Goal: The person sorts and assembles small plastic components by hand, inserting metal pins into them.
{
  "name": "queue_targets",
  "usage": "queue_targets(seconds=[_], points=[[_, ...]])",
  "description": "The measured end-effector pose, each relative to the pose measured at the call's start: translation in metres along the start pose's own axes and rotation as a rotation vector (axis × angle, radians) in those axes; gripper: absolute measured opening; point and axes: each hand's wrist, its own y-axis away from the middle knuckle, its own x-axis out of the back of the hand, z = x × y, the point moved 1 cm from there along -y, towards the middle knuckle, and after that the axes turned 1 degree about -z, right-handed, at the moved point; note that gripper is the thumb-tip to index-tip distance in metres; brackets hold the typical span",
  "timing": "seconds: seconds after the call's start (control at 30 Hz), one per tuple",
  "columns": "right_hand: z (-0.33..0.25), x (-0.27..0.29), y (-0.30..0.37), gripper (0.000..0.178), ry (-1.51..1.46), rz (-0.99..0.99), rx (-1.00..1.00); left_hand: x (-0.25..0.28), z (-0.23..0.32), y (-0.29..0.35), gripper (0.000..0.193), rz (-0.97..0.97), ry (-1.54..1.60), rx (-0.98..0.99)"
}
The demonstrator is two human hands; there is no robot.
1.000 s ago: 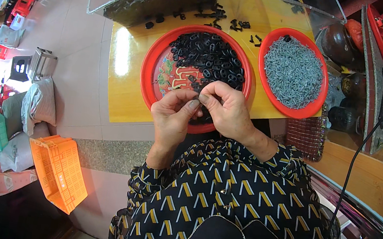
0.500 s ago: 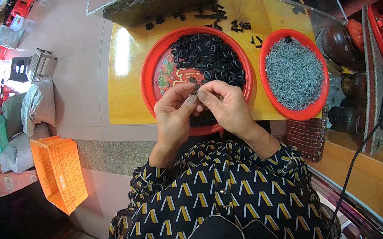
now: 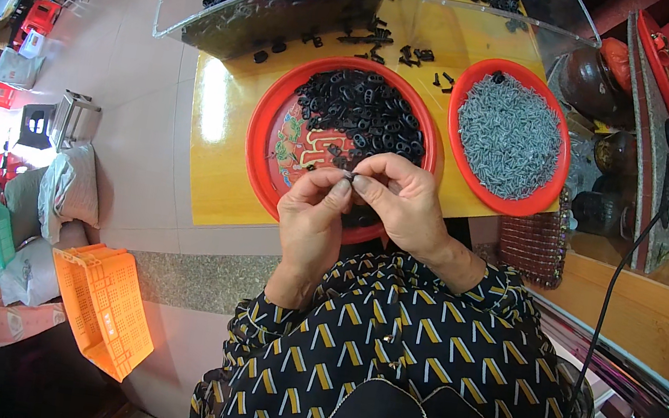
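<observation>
My left hand (image 3: 314, 210) and my right hand (image 3: 406, 205) meet over the near side of a round red tray (image 3: 259, 124). Thumbs and forefingers of both are pinched together on a small black plastic piece (image 3: 351, 176), mostly covered by the fingertips. In the tray lies a heap of black oval plastic pieces (image 3: 366, 110) with holes in them. The patterned tray bottom shows at its left. To the right, a red oval tray (image 3: 453, 127) is filled with silvery screws (image 3: 510, 136), with one black piece on top.
Clear plastic bins stand at the table's far side; the left bin (image 3: 173, 27) holds a big pile of black pieces. Loose black parts (image 3: 368, 38) lie before them on the yellow table (image 3: 213, 182). An orange crate (image 3: 102, 304) stands on the floor at left. A black cable (image 3: 624, 270) hangs at right.
Both hands have shifted slightly lower and to the right over the tray. Their fingertips have drawn together, pinching the black piece between them.
</observation>
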Motion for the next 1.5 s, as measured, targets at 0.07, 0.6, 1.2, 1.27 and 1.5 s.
queue_targets(seconds=[0.07,0.6,1.2,1.27,1.5], points=[[-0.012,0.006,0.002,0.003,0.032,-0.005,-0.006,-0.002,0.003,0.002,0.012,-0.017,-0.077,-0.016],[-0.013,0.024,0.011,0.002,0.353,-0.055,-0.052,-0.017,0.002,0.001,0.007,-0.155,-0.539,0.06],[-0.012,0.043,-0.001,0.003,0.191,0.047,-0.157,-0.016,0.004,-0.065,0.02,-0.245,-1.646,-0.452],[-0.01,0.044,-0.003,0.003,0.167,0.06,-0.179,-0.014,0.002,-0.064,0.022,-0.263,-1.653,-0.495],[-0.014,0.041,-0.005,0.002,0.177,0.053,-0.195,-0.008,0.007,-0.056,0.024,-0.168,-1.557,-0.537]])
